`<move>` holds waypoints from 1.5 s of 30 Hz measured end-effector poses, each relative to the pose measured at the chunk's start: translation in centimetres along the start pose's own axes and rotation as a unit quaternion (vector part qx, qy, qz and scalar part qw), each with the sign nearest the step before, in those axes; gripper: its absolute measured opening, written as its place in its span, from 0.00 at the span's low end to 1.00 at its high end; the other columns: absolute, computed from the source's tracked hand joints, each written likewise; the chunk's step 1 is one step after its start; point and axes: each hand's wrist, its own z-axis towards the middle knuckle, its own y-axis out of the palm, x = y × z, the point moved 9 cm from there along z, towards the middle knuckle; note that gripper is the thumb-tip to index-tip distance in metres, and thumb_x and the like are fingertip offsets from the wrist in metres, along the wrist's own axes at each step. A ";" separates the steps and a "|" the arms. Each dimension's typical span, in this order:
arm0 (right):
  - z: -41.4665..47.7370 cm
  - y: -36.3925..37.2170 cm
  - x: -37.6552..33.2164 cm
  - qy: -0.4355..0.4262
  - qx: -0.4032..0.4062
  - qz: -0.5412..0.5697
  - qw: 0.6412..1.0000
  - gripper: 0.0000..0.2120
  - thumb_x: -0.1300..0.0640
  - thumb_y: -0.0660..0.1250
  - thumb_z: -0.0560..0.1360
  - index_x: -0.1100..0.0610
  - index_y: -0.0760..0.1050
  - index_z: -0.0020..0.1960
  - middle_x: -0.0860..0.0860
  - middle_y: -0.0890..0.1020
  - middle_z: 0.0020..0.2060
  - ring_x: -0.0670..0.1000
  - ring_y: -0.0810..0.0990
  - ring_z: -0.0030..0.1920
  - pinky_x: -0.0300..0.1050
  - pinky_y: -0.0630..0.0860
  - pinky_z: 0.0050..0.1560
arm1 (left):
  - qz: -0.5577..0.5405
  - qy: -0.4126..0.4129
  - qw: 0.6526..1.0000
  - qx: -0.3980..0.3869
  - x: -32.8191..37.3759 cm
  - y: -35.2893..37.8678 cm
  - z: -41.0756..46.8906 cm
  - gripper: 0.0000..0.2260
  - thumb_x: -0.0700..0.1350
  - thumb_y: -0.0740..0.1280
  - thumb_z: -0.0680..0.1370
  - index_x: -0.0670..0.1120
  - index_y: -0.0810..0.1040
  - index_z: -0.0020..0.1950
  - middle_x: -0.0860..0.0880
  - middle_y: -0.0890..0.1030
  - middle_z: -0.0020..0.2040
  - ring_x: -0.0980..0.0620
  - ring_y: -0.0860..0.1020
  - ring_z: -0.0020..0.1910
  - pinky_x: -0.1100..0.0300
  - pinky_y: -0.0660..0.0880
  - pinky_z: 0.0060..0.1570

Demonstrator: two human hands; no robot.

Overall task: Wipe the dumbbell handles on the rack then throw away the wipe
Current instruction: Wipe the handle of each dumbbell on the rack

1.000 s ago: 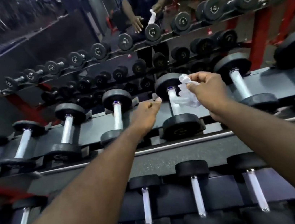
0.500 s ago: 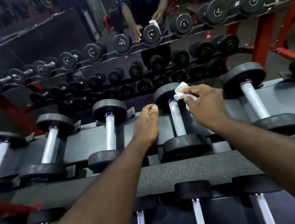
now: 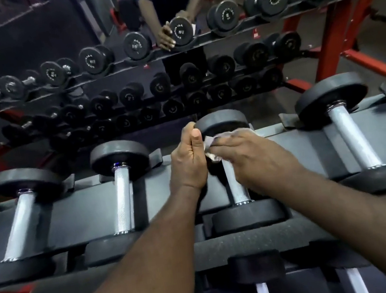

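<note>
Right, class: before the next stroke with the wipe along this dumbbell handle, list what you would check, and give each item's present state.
1. Wipe gripped by the right hand: ok.
2. Wipe pressed on the handle, at its far end: ok.
3. Left hand grips the far head, steadying it: ok.
4. Near stretch of the handle free for the stroke: ok.
5. Next handle to the left already wiped: cannot tell.
6. Bin in sight for the wipe: not ok.

Wall mirror (image 3: pixel 268 110) (dim, slightly blurred), grey floor (image 3: pixel 385 2) reflected at right, black pad (image 3: pixel 127 12) reflected near top.
</note>
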 end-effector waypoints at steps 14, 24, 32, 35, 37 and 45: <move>0.1 0.4 1.9 0.062 0.007 0.015 0.998 0.20 0.60 0.64 0.75 0.46 0.80 0.63 0.42 0.83 0.58 0.50 0.79 0.54 0.46 0.76 0.59 | 0.025 0.002 1.000 0.012 -0.2 0.2 -0.1 0.28 0.66 0.48 0.82 0.57 0.70 0.77 0.41 0.85 0.53 0.43 0.82 0.53 0.56 0.76 0.52; -5.4 4.0 7.3 0.422 0.144 0.476 0.758 0.08 0.54 0.73 0.77 0.50 0.86 0.56 0.52 0.88 0.44 0.51 0.86 0.43 0.46 0.82 0.48 | 0.041 0.001 0.999 0.023 -0.4 0.3 0.0 0.25 0.65 0.48 0.85 0.58 0.69 0.77 0.40 0.84 0.58 0.42 0.82 0.58 0.45 0.80 0.58; -4.4 8.6 5.3 0.435 0.027 0.829 0.350 0.19 0.64 0.60 0.81 0.72 0.71 0.69 0.69 0.77 0.65 0.65 0.76 0.68 0.62 0.74 0.69 | 0.051 0.008 0.998 0.023 0.1 0.4 -0.2 0.24 0.62 0.48 0.86 0.56 0.68 0.78 0.36 0.83 0.54 0.39 0.82 0.53 0.45 0.80 0.54; -4.6 8.0 5.6 0.435 0.005 0.825 0.362 0.19 0.64 0.59 0.82 0.71 0.70 0.70 0.68 0.75 0.68 0.64 0.76 0.69 0.62 0.73 0.70 | 0.050 0.002 0.998 0.025 0.1 0.4 -0.3 0.25 0.64 0.48 0.85 0.57 0.69 0.77 0.36 0.83 0.55 0.39 0.82 0.54 0.48 0.79 0.53; -4.8 7.5 6.8 0.434 0.036 0.817 0.377 0.19 0.65 0.61 0.80 0.70 0.72 0.69 0.66 0.78 0.66 0.61 0.81 0.62 0.59 0.79 0.63 | 0.051 0.001 0.998 0.030 0.0 0.3 -0.2 0.24 0.64 0.48 0.85 0.58 0.69 0.77 0.38 0.84 0.53 0.40 0.83 0.52 0.49 0.80 0.52; -3.4 8.2 4.4 0.437 -0.008 0.805 0.401 0.17 0.61 0.62 0.81 0.68 0.75 0.67 0.64 0.81 0.59 0.67 0.82 0.60 0.63 0.81 0.57 | 0.049 0.011 0.998 0.027 -0.1 0.3 -0.1 0.25 0.66 0.47 0.84 0.59 0.68 0.77 0.39 0.84 0.52 0.42 0.83 0.52 0.47 0.81 0.53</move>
